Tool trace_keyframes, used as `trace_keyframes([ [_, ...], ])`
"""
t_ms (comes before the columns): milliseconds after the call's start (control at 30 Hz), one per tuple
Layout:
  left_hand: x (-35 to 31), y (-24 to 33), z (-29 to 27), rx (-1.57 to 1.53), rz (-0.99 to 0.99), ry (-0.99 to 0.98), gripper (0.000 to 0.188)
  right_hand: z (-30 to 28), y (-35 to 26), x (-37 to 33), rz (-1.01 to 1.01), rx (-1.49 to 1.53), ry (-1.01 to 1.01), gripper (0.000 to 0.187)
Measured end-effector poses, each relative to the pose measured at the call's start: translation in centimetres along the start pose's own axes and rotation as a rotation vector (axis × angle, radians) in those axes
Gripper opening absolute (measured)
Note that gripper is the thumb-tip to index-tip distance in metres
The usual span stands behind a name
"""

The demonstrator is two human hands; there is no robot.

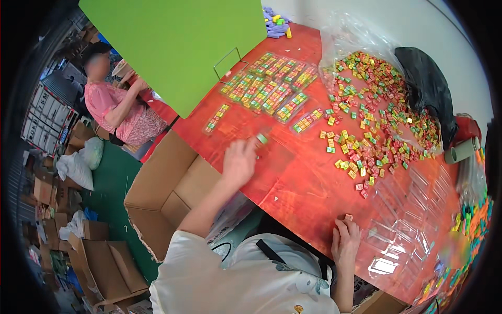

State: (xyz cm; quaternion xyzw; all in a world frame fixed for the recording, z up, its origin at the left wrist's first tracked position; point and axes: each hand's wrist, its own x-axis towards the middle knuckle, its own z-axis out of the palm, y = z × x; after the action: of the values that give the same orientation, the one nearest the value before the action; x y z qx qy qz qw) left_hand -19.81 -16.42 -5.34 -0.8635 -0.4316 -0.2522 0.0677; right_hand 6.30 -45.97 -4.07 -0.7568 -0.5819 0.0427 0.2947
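Note:
My left hand (239, 161) is above the red table, its fingers closed at a small green-and-white block (262, 138). Lower right, near the table's front edge, my right hand (345, 239) has its fingers bent together around a small reddish block (349, 216). A filled clear tray of coloured blocks (216, 119) lies beyond my left hand. Several more filled trays (272, 83) lie side by side farther back. To their right spreads a heap of loose red, yellow and green blocks (376, 78). Clear plastic trays (402, 225) without blocks lie right of my right hand.
A green board (178, 47) with a wire handle stands at the far left of the table (293, 178). Open cardboard boxes (162, 183) stand left of me. A black bag (426, 78) lies behind the heap. Another person (120, 99) in pink works at the left.

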Motion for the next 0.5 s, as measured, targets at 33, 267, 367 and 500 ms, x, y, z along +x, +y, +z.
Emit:
trace_keyframes([
  [33, 1.1, -2.2, 0.5, 0.067, -0.014, 0.050, 0.036, 0.0, -0.1, 0.1, 0.003, -0.014, -0.010, 0.025],
  [267, 6.6, -13.5, 4.5, 0.519, -0.272, 0.018, 0.032, -0.4, -0.6, 0.2, 0.006, 0.032, 0.009, 0.028],
  [367, 6.2, -15.9, 5.6, 0.478, -0.388, -0.050, 0.040, -0.5, -0.4, 0.5, 0.033, 0.027, -0.026, 0.027],
  [500, 5.0, -18.2, 6.6, 0.402, -0.244, -0.043, 0.046, -0.9, 0.1, 2.6, 0.035, 0.019, 0.000, 0.026],
])
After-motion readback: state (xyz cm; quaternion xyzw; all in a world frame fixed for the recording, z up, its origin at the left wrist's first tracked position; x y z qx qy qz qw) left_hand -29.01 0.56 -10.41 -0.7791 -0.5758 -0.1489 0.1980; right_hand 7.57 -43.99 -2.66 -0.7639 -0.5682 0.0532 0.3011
